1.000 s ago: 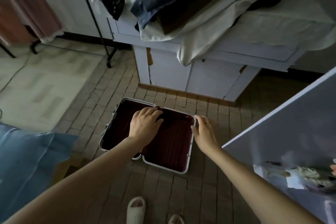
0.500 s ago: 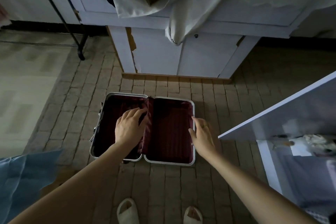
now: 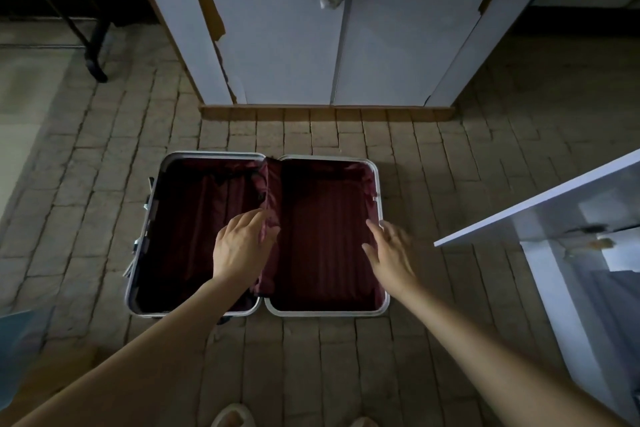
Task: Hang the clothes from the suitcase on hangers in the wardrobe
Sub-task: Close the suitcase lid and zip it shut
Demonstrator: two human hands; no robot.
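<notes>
Your left hand (image 3: 242, 250) pinches the maroon lining (image 3: 268, 218) at the open suitcase (image 3: 379, 184) hinge; right hand (image 3: 391, 253) hovers, fingers loosely spread, beside its right rim, white cabinet (image 3: 294, 45) behind.

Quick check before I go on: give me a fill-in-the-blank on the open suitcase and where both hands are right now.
1. The silver-framed suitcase lies open on the ____ floor.
2. Its fabric lining is dark ____.
3. The left hand holds the lining flap at the ____ between the two halves.
4. The right hand is at the suitcase's ____ rim.

Missing words: brick; red; hinge; right
</notes>
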